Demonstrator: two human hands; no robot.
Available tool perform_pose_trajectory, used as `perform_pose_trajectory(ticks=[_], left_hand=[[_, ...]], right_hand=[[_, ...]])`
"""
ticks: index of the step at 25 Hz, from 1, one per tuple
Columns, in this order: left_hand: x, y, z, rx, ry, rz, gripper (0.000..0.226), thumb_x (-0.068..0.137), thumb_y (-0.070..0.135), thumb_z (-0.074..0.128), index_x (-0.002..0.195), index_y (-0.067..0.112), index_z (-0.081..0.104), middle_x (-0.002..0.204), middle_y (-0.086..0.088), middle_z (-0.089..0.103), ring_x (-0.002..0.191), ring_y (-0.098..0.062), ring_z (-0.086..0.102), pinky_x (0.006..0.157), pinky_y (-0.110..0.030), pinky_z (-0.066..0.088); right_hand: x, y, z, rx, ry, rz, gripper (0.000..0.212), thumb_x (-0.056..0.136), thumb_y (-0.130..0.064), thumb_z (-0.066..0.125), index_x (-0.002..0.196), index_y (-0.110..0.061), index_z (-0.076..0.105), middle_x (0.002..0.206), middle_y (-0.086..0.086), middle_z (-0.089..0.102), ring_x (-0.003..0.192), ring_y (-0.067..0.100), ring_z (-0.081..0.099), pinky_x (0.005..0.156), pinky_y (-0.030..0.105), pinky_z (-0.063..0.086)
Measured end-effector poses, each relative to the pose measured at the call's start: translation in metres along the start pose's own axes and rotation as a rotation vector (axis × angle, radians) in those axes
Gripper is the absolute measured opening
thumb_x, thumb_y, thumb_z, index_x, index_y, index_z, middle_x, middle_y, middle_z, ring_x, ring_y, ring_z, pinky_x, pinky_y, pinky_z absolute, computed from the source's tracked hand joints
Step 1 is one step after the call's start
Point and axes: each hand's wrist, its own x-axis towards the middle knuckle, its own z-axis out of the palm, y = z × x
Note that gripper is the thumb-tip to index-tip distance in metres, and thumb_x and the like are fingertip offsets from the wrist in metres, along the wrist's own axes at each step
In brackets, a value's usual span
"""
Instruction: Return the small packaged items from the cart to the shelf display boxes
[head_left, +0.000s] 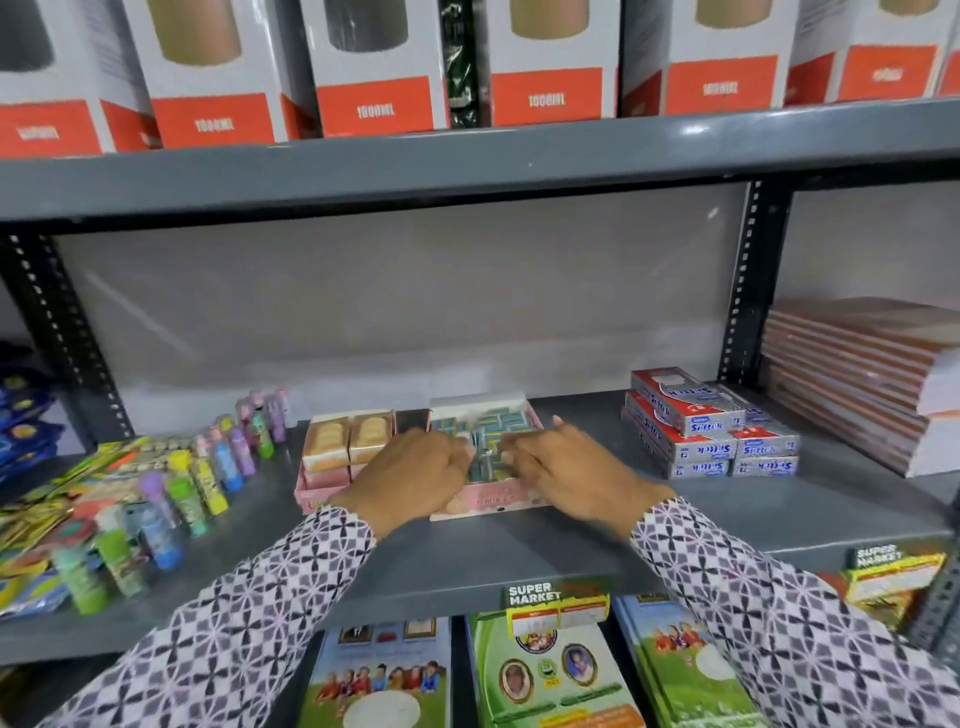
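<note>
On the grey metal shelf (519, 551), middle tier, two pink cardboard display boxes sit side by side. Right pink box (485, 501) holds small teal-green packaged items (493, 423), packed in rows. Left pink box (311, 491) holds peach-and-white wrapped blocks (345, 439).

Head view: both hands reach into the right box from the front. Left hand (410, 475) palm down over the box's left half, fingers curled toward the middle. Right hand (566, 467) palm down over the right half, fingers bent inward. Fingertips of the two hands nearly meet at a small dark-teal packet (483, 460) between them; both seem to pinch it, but blur makes the grip hard to confirm. Sleeves are purple-and-white diamond-patterned fabric (249, 613).

Left of the boxes: a row of small colourful plastic bottles (208, 478) with bright caps, upright, next to flat yellow-green packs (62, 499). Right of the boxes: a stack of red-and-silver flat cartons (706, 426), then stacked brown-edged notebooks (872, 384). Shelf above: white-and-orange cartons marked 1000ML (374, 78). Below the shelf edge: green-covered books (550, 675) and a yellow price tag (556, 605). Cart not in view.
</note>
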Motion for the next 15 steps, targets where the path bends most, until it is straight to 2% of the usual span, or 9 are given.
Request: perform_pose_trajectory(ticks=[1,2,3,4,5,8,9,12,15], left_hand=[[0.010,0.000,-0.005,0.026,-0.057,-0.015,0.044,0.111,0.039,0.037,0.133,0.019,0.070,0.141,-0.012,0.070,0.133,-0.028,0.063,0.111,-0.042,0.046],[0.020,0.001,-0.010,0.086,-0.181,-0.018,0.053,0.112,0.039,0.036,0.160,0.017,0.044,0.169,-0.011,0.040,0.157,-0.027,0.036,0.128,-0.045,0.027],[0.029,0.000,-0.010,0.144,-0.326,-0.014,0.064,0.113,0.042,0.033,0.169,0.015,0.017,0.178,-0.007,0.012,0.166,-0.024,0.010,0.133,-0.048,0.009],[0.034,0.001,-0.010,0.189,-0.460,-0.028,0.071,0.113,0.046,0.029,0.170,0.015,0.001,0.179,-0.006,-0.007,0.166,-0.022,-0.007,0.133,-0.052,-0.002],[0.039,-0.001,-0.010,0.225,-0.551,-0.046,0.074,0.113,0.049,0.026,0.169,0.014,-0.008,0.178,-0.005,-0.016,0.164,-0.021,-0.015,0.132,-0.054,-0.006],[0.047,0.001,-0.018,0.301,-0.608,-0.066,0.076,0.112,0.045,0.029,0.168,0.014,-0.012,0.177,-0.004,-0.019,0.164,-0.022,-0.016,0.131,-0.055,-0.009],[0.048,0.003,-0.022,0.322,-0.610,-0.072,0.077,0.112,0.042,0.032,0.168,0.014,-0.012,0.177,-0.005,-0.018,0.165,-0.022,-0.015,0.131,-0.054,-0.009],[0.050,0.010,-0.030,0.386,-0.659,-0.094,0.075,0.113,0.033,0.034,0.167,0.004,-0.008,0.177,-0.013,-0.013,0.165,-0.027,-0.008,0.131,-0.048,0.000],[0.051,0.012,-0.031,0.408,-0.682,-0.095,0.074,0.113,0.029,0.035,0.166,-0.001,-0.007,0.177,-0.018,-0.010,0.165,-0.030,-0.005,0.131,-0.042,0.005]], right_hand=[[0.013,0.004,-0.004,-0.001,-0.056,0.018,0.041,0.110,-0.040,0.040,0.137,-0.023,0.067,0.143,0.003,0.067,0.128,0.031,0.063,0.122,0.056,0.029],[0.025,0.007,-0.008,-0.034,-0.133,0.029,0.046,0.111,-0.041,0.040,0.149,-0.023,0.056,0.157,0.002,0.055,0.142,0.032,0.051,0.123,0.055,0.023],[0.037,0.011,-0.009,-0.075,-0.226,0.033,0.050,0.111,-0.043,0.040,0.156,-0.023,0.046,0.165,0.001,0.044,0.151,0.032,0.041,0.124,0.055,0.018],[0.045,0.012,-0.009,-0.099,-0.314,0.034,0.053,0.111,-0.044,0.040,0.160,-0.024,0.040,0.169,-0.001,0.036,0.155,0.031,0.033,0.125,0.054,0.016],[0.052,0.015,-0.008,-0.105,-0.371,0.035,0.054,0.110,-0.045,0.040,0.161,-0.025,0.037,0.170,-0.002,0.031,0.157,0.031,0.029,0.126,0.052,0.016],[0.067,0.026,-0.013,-0.003,-0.344,0.063,0.058,0.106,-0.048,0.050,0.159,-0.027,0.040,0.168,0.000,0.038,0.153,0.028,0.037,0.123,0.042,0.027],[0.071,0.027,-0.015,0.058,-0.319,0.083,0.060,0.105,-0.047,0.053,0.160,-0.027,0.039,0.168,0.001,0.036,0.153,0.027,0.036,0.123,0.039,0.026],[0.080,0.027,-0.012,0.003,-0.406,0.086,0.062,0.108,-0.049,0.045,0.164,-0.027,0.028,0.174,-0.002,0.018,0.161,0.024,0.016,0.129,0.041,0.011],[0.076,0.029,-0.001,-0.091,-0.482,0.061,0.067,0.109,-0.057,0.033,0.166,-0.025,0.019,0.175,-0.003,0.012,0.162,0.021,0.010,0.131,0.041,0.006]])
